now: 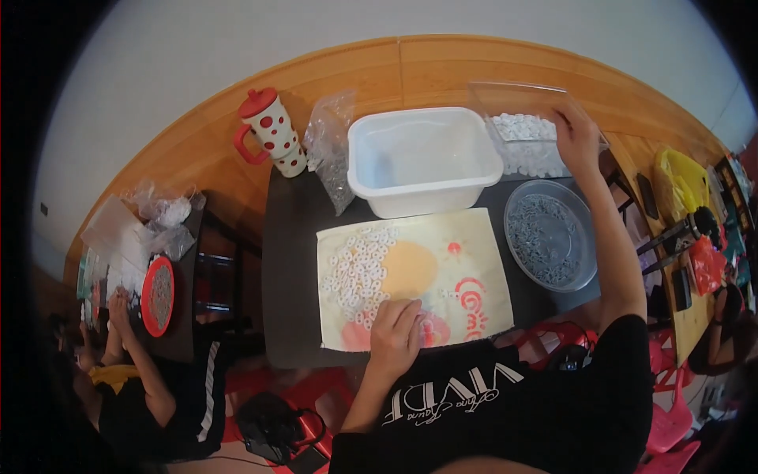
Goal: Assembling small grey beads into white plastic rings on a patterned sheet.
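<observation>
Presently the left hand (395,336) rests palm down on the near edge of a cream cloth mat with orange and red printed patches (466,261), its fingers (407,312) curled loosely over the cloth; whether they pinch anything cannot be told. Just beyond and to the left of those fingers lies a spread of small white plastic rings (355,268), loose on the mat and covering only its left part; the rest of the mat is bare.

The right hand (578,141) is stretched far forward, fingers closed on the rim of a clear plastic bin holding white pieces (525,154), which stands tilted at the far right of the dark counter (288,261). Nearer than that hand, a round clear bowl of small grey parts (550,235) sits beside the mat. To the left of the right hand stands a white rectangular plastic tub (422,158), which appears empty.

Judgement: the work looks to be at an early to middle stage. A good stock remains in the clear bin and the grey bowl, one batch of rings is laid out, and nothing shows in the white tub.

Farther left stand a red-and-white spotted jug with a lid (270,130) and a clear bag of grey parts (333,150). Another person (142,379) works at a separate table on the left.
</observation>
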Demonstrator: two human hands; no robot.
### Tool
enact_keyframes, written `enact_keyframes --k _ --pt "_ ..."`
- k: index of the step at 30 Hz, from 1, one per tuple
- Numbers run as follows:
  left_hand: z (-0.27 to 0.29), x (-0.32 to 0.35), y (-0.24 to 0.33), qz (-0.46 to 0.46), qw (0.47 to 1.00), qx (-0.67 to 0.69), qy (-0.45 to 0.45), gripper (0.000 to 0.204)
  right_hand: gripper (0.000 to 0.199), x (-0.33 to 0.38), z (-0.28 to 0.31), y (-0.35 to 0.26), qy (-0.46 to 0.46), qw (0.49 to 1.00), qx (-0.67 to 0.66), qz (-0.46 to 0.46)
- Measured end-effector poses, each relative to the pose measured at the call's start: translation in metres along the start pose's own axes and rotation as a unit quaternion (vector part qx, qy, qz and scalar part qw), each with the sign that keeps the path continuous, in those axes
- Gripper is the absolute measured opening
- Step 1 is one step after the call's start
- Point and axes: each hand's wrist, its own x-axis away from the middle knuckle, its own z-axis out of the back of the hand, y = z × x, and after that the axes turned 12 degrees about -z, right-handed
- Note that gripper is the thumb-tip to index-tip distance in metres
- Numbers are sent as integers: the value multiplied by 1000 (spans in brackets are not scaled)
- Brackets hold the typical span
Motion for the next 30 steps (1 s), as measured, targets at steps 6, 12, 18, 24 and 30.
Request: enact_keyframes --k 6,12,18,24,30 --pt "3 2 -3 13 1000 -3 7 28 11 117 15 -105 -327 922 -208 14" --pt "1 -4 -2 8 1000 -3 -10 24 11 194 6 -137 -384 908 -157 55" --pt "1 -8 7 14 1000 -12 -10 25 8 213 -4 -144 -364 919 -140 56" --pt "-3 -14 15 26 999 25 -30 24 9 217 -8 -143 -362 915 -172 48" --pt "24 -27 -6 83 994 -71 -14 22 15 221 -8 -139 -370 917 -139 53"
